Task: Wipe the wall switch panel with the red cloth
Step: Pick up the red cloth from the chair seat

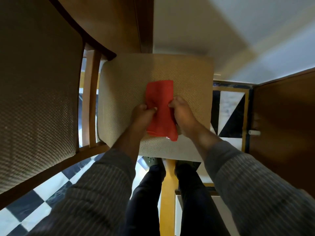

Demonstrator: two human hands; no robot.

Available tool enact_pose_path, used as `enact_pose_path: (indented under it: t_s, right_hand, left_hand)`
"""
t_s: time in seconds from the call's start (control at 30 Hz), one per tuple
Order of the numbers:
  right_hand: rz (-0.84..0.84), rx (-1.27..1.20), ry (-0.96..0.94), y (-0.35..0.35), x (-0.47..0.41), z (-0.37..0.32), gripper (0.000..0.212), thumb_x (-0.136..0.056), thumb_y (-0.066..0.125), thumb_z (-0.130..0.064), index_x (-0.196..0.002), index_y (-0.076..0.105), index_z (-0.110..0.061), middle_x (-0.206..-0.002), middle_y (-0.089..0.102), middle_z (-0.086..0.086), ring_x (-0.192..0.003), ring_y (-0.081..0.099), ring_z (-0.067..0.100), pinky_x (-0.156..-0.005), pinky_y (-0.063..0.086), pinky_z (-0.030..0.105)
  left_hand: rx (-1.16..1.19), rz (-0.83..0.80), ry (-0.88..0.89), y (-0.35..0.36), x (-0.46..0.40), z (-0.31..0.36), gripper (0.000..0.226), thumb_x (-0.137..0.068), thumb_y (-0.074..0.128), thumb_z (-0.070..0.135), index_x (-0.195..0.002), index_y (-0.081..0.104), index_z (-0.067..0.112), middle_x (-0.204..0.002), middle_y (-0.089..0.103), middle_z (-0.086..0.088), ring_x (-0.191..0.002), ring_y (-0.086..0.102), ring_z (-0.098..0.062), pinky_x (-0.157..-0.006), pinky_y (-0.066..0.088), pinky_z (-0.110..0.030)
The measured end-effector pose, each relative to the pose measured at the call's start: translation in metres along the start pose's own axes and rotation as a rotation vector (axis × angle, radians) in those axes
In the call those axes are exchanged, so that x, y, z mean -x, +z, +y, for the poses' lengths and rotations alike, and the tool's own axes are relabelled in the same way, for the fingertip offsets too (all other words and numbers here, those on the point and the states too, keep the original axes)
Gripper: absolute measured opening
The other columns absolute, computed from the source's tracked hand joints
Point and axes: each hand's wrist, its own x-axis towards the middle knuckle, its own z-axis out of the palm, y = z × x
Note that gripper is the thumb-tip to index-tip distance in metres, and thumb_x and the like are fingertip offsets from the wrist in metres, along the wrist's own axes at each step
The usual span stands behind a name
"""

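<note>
Hands are pinching the red cloth at its middle: we are gripping it with our left hand and right hand, its far end lying on the chair seat beyond our fingers.

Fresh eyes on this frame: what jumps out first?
The red cloth at centre, gripped on its two sides by the left hand and right hand over a beige chair seat. Next, the black-and-white checkered floor at lower left. No switch panel is in view.
</note>
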Motion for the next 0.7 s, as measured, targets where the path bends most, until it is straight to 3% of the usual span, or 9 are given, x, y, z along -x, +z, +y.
enact_pose_path:
  t_s: [0.07,0.17,0.3,0.43,0.53,0.6,0.7]
  right_hand:
    - [0.012,-0.130,0.022,-0.006,0.014,-0.016,0.007,-0.091,0.045,-0.018,-0.093,0.051,-0.018,-0.091,0.058,0.007,-0.085,0.055,0.023,-0.081,0.050,0.041]
    - [0.049,-0.246,0.020,-0.021,0.038,-0.045,0.012,-0.091,0.045,-0.018,-0.088,0.057,-0.020,-0.077,0.064,-0.001,-0.072,0.061,0.016,-0.062,0.053,0.024]
    - [0.080,-0.250,-0.088,-0.046,0.080,-0.094,0.014,-0.089,0.046,-0.013,-0.081,0.053,-0.022,-0.084,0.061,0.000,-0.081,0.058,0.018,-0.073,0.047,0.034]
    - [0.201,-0.143,-0.271,-0.068,0.121,-0.141,0.017,-0.094,0.048,-0.014,-0.079,0.054,-0.019,-0.078,0.060,-0.002,-0.077,0.057,0.018,-0.068,0.044,0.033]
    - [0.337,-0.120,-0.408,-0.084,0.162,-0.174,0.023,-0.098,0.055,-0.033,-0.080,0.061,-0.021,-0.078,0.065,-0.003,-0.072,0.063,0.013,-0.064,0.050,0.030]
    - [0.391,-0.063,-0.516,-0.095,0.187,-0.195,0.020,-0.098,0.057,-0.041,-0.086,0.062,-0.025,-0.081,0.067,-0.007,-0.072,0.065,0.007,-0.062,0.054,0.026]
    - [0.437,0.012,-0.657,-0.118,0.221,-0.231,0.009,-0.098,0.058,-0.035,-0.099,0.061,-0.027,-0.093,0.069,-0.004,-0.086,0.067,0.017,-0.072,0.055,0.033]
  left_hand:
    - [0.191,-0.097,-0.026,-0.001,0.016,0.010,0.032,-0.094,0.065,0.017,-0.121,0.068,0.001,-0.112,0.075,-0.016,-0.108,0.071,-0.033,-0.090,0.059,-0.041]
    - [0.371,-0.238,-0.025,-0.006,0.043,0.037,0.030,-0.096,0.064,0.024,-0.119,0.070,0.005,-0.109,0.078,-0.008,-0.100,0.073,-0.022,-0.082,0.061,-0.036]
    - [0.357,-0.364,0.039,-0.012,0.089,0.090,0.020,-0.097,0.065,0.033,-0.102,0.072,0.015,-0.091,0.080,0.003,-0.080,0.076,-0.011,-0.062,0.062,-0.027]
    - [0.291,-0.363,0.250,-0.010,0.132,0.140,0.010,-0.100,0.060,0.015,-0.091,0.064,0.013,-0.078,0.074,-0.001,-0.066,0.069,-0.012,-0.061,0.059,-0.028]
    - [0.242,-0.331,0.406,-0.005,0.174,0.177,0.010,-0.097,0.062,0.008,-0.091,0.065,0.014,-0.082,0.074,-0.002,-0.071,0.069,-0.014,-0.062,0.057,-0.028]
    - [0.231,-0.326,0.479,-0.003,0.203,0.203,0.010,-0.095,0.064,0.006,-0.101,0.066,0.015,-0.092,0.075,-0.003,-0.080,0.072,-0.016,-0.067,0.058,-0.030]
    - [0.211,-0.357,0.604,0.005,0.251,0.245,0.027,-0.095,0.065,0.006,-0.122,0.062,0.009,-0.106,0.076,-0.007,-0.095,0.074,-0.022,-0.078,0.061,-0.034]
